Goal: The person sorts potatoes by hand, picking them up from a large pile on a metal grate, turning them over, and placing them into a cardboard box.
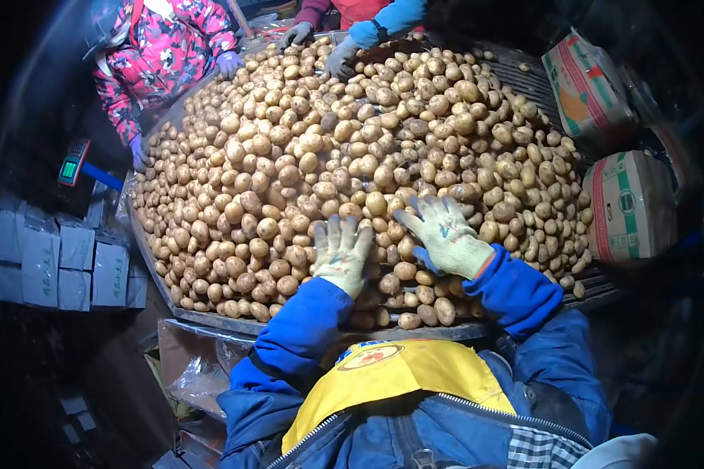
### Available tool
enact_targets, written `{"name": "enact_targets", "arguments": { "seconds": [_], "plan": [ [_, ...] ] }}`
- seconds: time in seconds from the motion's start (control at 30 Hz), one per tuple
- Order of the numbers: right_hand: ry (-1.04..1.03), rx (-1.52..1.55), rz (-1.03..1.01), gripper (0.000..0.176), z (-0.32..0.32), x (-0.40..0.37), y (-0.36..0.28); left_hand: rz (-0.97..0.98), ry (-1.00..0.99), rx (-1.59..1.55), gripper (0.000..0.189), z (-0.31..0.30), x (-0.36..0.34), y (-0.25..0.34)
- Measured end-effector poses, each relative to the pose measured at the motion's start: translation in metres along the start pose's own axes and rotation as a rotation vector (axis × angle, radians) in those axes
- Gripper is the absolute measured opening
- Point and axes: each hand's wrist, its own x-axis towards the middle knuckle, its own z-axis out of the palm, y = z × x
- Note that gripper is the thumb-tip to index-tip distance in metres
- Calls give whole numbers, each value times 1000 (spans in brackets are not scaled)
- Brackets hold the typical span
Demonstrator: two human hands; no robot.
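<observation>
A broad heap of potatoes [281,156] covers the large sorting table [211,319] in front of me. My left hand [342,254], in a pale glove with grey-blue fingertips, lies flat on the near part of the heap with its fingers stretched out. To its right, my right hand [446,234] wears a matching glove and rests on the potatoes, fingers spread and pointing up and left, thumb out to the side. Neither hand is closed around a potato. Loose potatoes [426,315] lie between my forearms near the table's front edge.
Across the table a co-worker's grey-gloved hand [340,59] touches the heap. Another person in a patterned jacket [164,55] stands at the far left. Cardboard boxes [630,207] stand at right; white cartons [41,262] and a scale display [73,162] are at left.
</observation>
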Motion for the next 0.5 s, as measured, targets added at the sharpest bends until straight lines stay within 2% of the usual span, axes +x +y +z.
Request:
{"name": "enact_targets", "arguments": {
  "seconds": [0.1, 0.17, 0.2, 0.27, 0.3, 0.33, 0.4, 0.5],
  "plan": [
    [-26, 69, -22, 65, 25, 48, -4, -111, -15, 14, 77, 3, 11, -36],
    [6, -12, -117, 60, 56, 80, -6, -129, 8, 89, 73, -5, 14, -59],
    [-3, -79, -141, 58, 69, 96, -9, -165, 93, 52, 65, -2, 15, -70],
    [-137, 57, -88, 54, 53, 127, -32, -232, 23, 120, 56, -15, 18, -95],
    [-9, -13, -98, 52, 57, 138, -44, -282, 89, 110, 52, -17, 21, -112],
    [-80, 139, -151, 51, 56, 150, -45, -329, 152, 100, 49, -17, 22, -125],
    [39, 155, -318, 48, 57, 157, -52, -273, 244, 103, 47, -24, 24, -136],
    [68, 94, -264, 59, 41, 168, -37, -277, 259, 94, 45, -35, 12, -141]
  ]
}}
